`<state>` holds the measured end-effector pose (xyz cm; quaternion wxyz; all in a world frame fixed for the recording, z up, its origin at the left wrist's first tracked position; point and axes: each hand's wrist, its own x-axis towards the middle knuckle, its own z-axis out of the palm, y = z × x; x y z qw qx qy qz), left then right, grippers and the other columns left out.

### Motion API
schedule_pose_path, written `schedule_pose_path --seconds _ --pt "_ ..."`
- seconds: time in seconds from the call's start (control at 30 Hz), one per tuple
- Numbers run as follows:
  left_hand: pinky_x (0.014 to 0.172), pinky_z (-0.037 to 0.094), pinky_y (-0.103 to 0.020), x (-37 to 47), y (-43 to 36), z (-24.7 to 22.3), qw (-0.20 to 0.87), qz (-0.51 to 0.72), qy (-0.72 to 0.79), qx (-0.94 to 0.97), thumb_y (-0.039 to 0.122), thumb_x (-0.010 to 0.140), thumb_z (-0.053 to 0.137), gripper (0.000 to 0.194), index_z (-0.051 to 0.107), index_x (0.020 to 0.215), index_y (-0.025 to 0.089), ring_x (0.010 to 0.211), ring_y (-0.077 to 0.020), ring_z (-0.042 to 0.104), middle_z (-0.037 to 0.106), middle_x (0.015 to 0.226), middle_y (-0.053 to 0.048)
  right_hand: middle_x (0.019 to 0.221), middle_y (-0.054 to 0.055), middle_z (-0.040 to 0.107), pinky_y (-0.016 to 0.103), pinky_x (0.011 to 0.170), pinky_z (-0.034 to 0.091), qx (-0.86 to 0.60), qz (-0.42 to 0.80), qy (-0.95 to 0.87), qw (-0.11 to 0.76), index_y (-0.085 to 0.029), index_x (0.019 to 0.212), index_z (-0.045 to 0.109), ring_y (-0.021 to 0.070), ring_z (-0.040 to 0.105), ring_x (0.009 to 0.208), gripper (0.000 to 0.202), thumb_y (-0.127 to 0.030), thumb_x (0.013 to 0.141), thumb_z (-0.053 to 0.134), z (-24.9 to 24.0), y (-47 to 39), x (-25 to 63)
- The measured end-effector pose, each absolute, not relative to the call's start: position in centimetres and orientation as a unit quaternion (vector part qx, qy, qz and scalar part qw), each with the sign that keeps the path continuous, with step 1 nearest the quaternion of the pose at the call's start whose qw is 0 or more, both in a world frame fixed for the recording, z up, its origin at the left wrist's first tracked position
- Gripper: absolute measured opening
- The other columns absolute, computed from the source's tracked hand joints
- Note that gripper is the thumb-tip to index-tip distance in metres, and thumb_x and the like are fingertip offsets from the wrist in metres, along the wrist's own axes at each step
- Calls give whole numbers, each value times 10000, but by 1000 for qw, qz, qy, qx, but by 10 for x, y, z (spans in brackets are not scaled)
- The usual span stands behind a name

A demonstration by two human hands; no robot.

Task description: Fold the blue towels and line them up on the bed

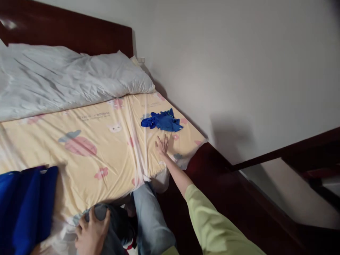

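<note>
Wall (239, 63), pale, matte and smooth, fills the upper right of the frame. Across the left and centre spreads a cream bedsheet (79, 170), soft cloth printed with pink strawberries, flowers and a white rabbit face, gathered into long creases near the middle. A dark red-brown headboard (66, 28), flat and glossy, stands at the upper left, and in front of it lies a plump, wrinkled, pale grey pillow (74, 78). Deep-blue fabric (26, 205) sits at the lower left in broad upright folds. At the bottom, right of centre, are a light green sleeve (212, 216) and the person's faded blue jeans (150, 209).

The blue garment (164, 122) lies crumpled on the sheet just right of the frame's centre line at mid-height. Its long axis runs roughly sideways; the narrow, bunched end points left, while the wider end spreads right into angular corners, one pointing up.

The left hand (92, 230) rests at the lower left of centre, fingers spread over a knee, grasping nothing. The right hand (161, 146), bare and unclenched, reaches just below the garment, apart from it; whether it touches the sheet cannot be told.
</note>
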<state>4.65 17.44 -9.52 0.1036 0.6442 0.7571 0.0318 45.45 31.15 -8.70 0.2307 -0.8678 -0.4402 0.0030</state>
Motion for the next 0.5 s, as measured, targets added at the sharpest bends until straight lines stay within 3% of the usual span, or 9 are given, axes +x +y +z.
schedule_pose_path --seconds 0.07,0.17,0.23,0.4,0.5 --pt "911 497 -593 48 175 -99 83 41 766 636 602 921 437 719 470 1501 178 1244 -458 540 546 1393 -243 1619 278 298 565 1154 312 -885 10 -429 182 -61 1460 501 288 287 1477 497 -258 1007 558 -88 338 471" --pt "916 501 -555 54 178 -104 86 38 771 629 591 948 398 678 514 1469 172 1226 -430 547 544 1414 -215 1525 231 449 569 1113 375 -893 1 -424 150 -174 1333 643 277 434 1394 396 -180 941 587 -93 369 492" --pt "923 495 -546 58 182 -107 92 35 778 620 569 954 403 645 550 1436 166 1224 -419 542 538 1433 -204 1497 220 475 593 1081 391 -891 -17 -430 146 -207 1239 698 285 483 1343 354 -146 912 578 -99 387 502" --pt "947 469 -549 67 186 -115 58 41 794 604 498 963 401 595 579 1405 141 1249 -415 507 505 1487 -194 1535 349 368 547 1027 359 -898 -54 -428 84 -36 1301 626 253 451 1273 378 -114 939 550 -113 416 518" --pt "938 467 -557 69 185 -120 53 39 787 614 472 953 420 581 585 1398 137 1231 -417 512 517 1475 -192 1460 411 413 458 951 388 -884 -104 -441 116 79 1271 582 198 469 1149 383 -104 1013 365 -112 422 522"
